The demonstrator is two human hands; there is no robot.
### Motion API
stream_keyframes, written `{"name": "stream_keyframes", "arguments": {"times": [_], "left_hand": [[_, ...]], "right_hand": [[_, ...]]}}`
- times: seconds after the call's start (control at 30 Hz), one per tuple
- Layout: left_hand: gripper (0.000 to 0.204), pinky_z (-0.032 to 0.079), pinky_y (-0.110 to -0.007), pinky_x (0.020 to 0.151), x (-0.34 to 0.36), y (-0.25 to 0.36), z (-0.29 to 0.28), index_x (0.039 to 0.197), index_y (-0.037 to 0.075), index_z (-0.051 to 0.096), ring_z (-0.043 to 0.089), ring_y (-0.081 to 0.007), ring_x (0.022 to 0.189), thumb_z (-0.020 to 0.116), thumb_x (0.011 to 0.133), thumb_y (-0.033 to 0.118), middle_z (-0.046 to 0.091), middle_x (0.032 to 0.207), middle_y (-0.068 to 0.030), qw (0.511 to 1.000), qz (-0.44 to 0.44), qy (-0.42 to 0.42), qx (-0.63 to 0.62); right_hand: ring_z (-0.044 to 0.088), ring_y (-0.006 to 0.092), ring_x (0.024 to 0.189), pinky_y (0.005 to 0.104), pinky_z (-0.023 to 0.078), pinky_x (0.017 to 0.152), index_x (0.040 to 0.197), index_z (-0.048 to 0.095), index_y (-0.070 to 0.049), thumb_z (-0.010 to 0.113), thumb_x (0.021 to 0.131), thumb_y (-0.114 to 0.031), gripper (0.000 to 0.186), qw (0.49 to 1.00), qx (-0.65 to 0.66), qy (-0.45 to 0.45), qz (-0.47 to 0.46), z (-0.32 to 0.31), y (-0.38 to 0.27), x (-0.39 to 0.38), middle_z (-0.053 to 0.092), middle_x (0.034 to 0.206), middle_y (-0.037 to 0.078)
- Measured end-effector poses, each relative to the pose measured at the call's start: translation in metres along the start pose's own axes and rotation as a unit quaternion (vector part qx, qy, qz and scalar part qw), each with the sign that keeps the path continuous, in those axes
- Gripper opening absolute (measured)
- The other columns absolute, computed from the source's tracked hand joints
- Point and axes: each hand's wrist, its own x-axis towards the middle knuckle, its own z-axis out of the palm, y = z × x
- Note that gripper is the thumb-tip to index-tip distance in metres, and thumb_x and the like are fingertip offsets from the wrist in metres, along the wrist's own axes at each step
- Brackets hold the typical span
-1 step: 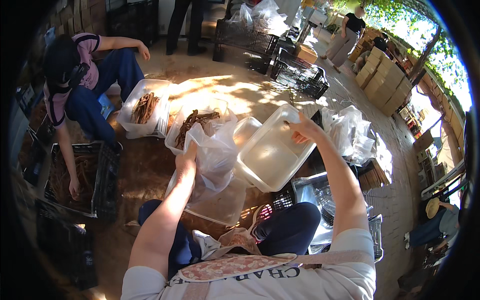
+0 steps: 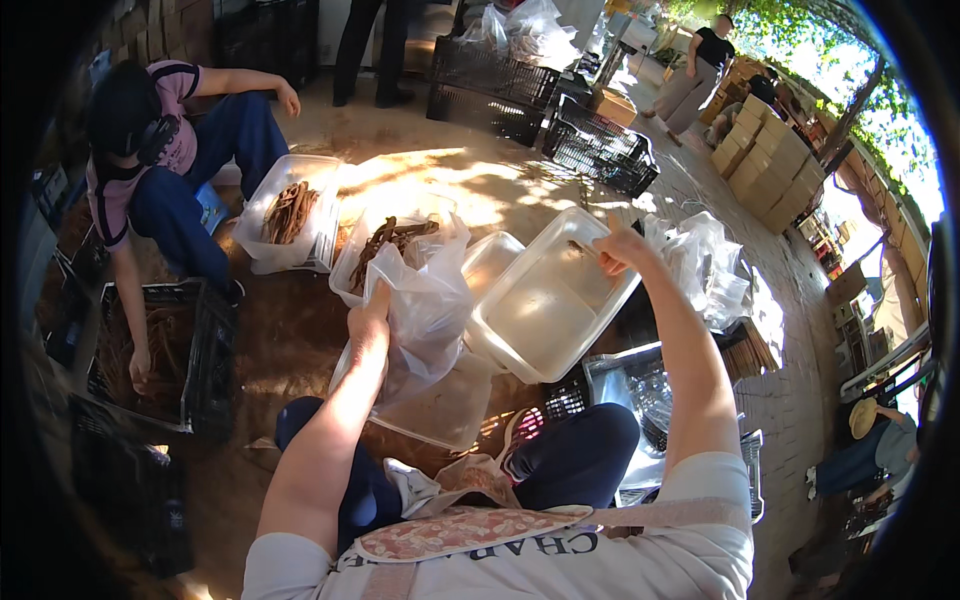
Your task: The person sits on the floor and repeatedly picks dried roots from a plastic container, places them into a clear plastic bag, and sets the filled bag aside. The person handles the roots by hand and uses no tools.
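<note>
My left hand [image 2: 370, 318] is closed on a clear plastic bag [image 2: 420, 310], bunched between two tubs. Just beyond it stands a tub of dry brown root-like strips [image 2: 392, 236]. On the right, a translucent white plastic tub [image 2: 535, 310] is tilted, its inside facing me. My right hand [image 2: 622, 248] closes at its far right rim, with some fingers hidden. A small brown fragment [image 2: 577, 245] shows inside this tub, close to my fingers. Under the bag, a clear flat lid or container [image 2: 435, 410] lies near my legs.
At left, a person [image 2: 165, 130] reaches into a black crate [image 2: 205, 360] of brown strips beside another tub [image 2: 275, 255]. Plastic bags [image 2: 700, 265] lie at right, near a lined crate [image 2: 620, 385]. Black crates [image 2: 600, 150] and stacked cartons [image 2: 770, 160] stand farther off.
My right hand and the tilted tub have shifted slightly right. The bag in my left hand has changed shape a little. The person at left has moved the reaching hand slightly within the crate.
</note>
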Motion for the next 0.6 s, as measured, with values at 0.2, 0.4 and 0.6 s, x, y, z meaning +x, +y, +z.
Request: {"name": "stream_keyframes", "arguments": {"times": [0.2,0.4,0.6], "left_hand": [[0.038,0.037,-0.025,0.053,-0.001,0.005,-0.009,0.075,-0.001,0.062,0.048,-0.0094,0.057,0.059,0.085,0.035,0.054,0.066,-0.0021,0.999,0.021,-0.022,-0.01],[0.038,0.039,-0.026,0.057,-0.008,-0.01,-0.008,0.077,-0.003,0.063,0.048,-0.0073,0.064,0.06,0.085,0.033,0.056,0.068,-0.0001,0.99,0.069,-0.093,0.086],[0.033,0.039,-0.024,0.061,-0.022,-0.016,-0.026,0.085,-0.003,0.061,0.049,-0.0075,0.069,0.054,0.088,0.029,0.057,0.075,0.001,0.973,0.068,-0.204,0.082]], "right_hand": [[0.058,0.0157,0.059,0.0345,0.053,0.058,0.141,0.026,-0.017,0.049,0.084,-0.019,0.061,0.973,-0.23,0.019,0.017,-0.051,-0.021,0.043,0.061,0.076,0.008],[0.034,0.0299,0.128,0.0376,0.028,0.105,0.141,0.013,-0.001,0.074,0.066,-0.051,0.109,0.909,-0.033,-0.214,-0.356,0.091,-0.075,-0.088,0.031,0.14,0.023],[0.054,0.0288,0.103,0.0347,0.042,0.089,0.129,0.038,-0.005,0.078,0.062,-0.035,0.083,0.941,0.08,-0.23,-0.233,0.142,-0.072,-0.136,0.056,0.113,0.017]]}}
